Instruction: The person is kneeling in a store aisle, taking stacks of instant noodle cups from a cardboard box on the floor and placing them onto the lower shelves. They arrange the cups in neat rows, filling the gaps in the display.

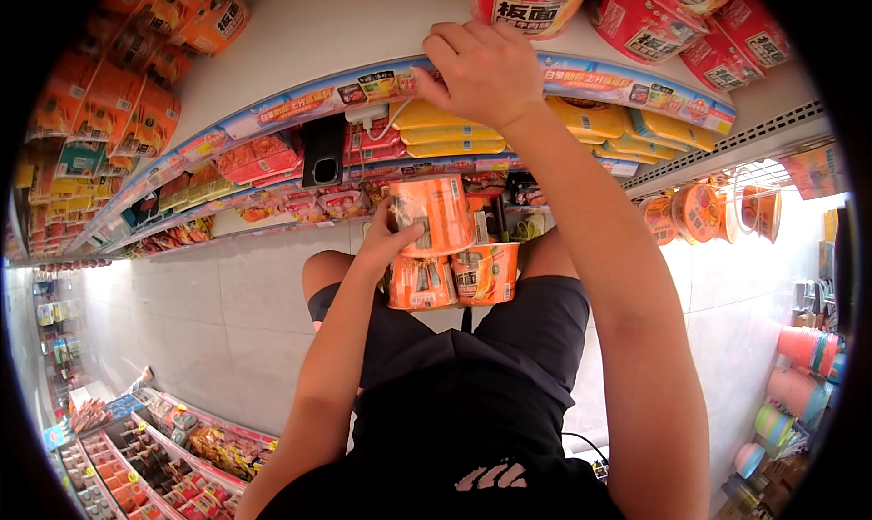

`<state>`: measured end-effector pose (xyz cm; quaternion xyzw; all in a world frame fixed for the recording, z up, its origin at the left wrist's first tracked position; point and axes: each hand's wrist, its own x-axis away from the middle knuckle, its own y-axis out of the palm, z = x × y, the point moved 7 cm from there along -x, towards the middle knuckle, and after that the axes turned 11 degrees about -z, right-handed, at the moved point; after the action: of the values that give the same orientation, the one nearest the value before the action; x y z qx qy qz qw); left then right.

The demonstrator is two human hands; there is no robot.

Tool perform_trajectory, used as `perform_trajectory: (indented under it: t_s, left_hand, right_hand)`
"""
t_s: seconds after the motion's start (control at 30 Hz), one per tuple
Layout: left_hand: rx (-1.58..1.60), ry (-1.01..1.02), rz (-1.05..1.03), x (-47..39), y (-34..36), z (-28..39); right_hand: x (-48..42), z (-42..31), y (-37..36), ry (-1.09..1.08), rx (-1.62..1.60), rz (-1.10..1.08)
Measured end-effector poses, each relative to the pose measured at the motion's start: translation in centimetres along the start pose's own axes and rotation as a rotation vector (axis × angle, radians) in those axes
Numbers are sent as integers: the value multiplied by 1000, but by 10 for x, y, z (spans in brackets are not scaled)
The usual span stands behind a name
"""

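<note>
My left hand (395, 237) grips an orange instant noodle cup (436, 215) from its left side, thumb across the front. Below that cup, two more orange noodle cups, one on the left (422, 285) and one on the right (485, 275), rest side by side before my legs. What supports them is mostly hidden. My right hand (480, 70) is up at the front edge of a white shelf (327, 29), fingers bent over the printed edge strip (300, 104). Just beyond its knuckles stands a red noodle tub (531, 6); whether they touch I cannot tell.
More red tubs (647, 26) stand at the upper right, and stacked orange cups (211, 19) at the upper left. Yellow packets (449, 135) fill the shelf underneath, beside a black phone (323, 153) and a white charger (366, 113) with its cable. Hanging cups (695, 213) are at right.
</note>
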<state>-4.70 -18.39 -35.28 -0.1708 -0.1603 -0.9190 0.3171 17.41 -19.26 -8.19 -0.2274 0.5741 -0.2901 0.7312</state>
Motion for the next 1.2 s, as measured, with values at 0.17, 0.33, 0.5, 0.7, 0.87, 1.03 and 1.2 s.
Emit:
perform_trajectory:
  t_s: [0.17,0.33,0.5,0.7,0.87,1.03,1.2]
  left_hand:
    - [261,289,-314,56,7,46]
    - [-78,792,-205,110,-21,163]
    - [-1173,1195,476,172,12,343]
    - [-2375,1012,611,97,32,397]
    - [-2749,1022,591,56,12,396]
    - [-2828,1035,317,42,39,380]
    - [-2639,1116,-99,51,57,360]
  right_hand:
    - [1,2,1,-5,-28,13]
    - [-3,2,-5,16,-78,-16]
    - [-4,-2,-6,8,-99,3]
    - [-3,3,-6,35,-97,-6]
    - [-8,-1,-12,29,-107,-10]
    - [-5,1,-10,30,-109,-7]
    - [-3,3,-8,40,-101,-36]
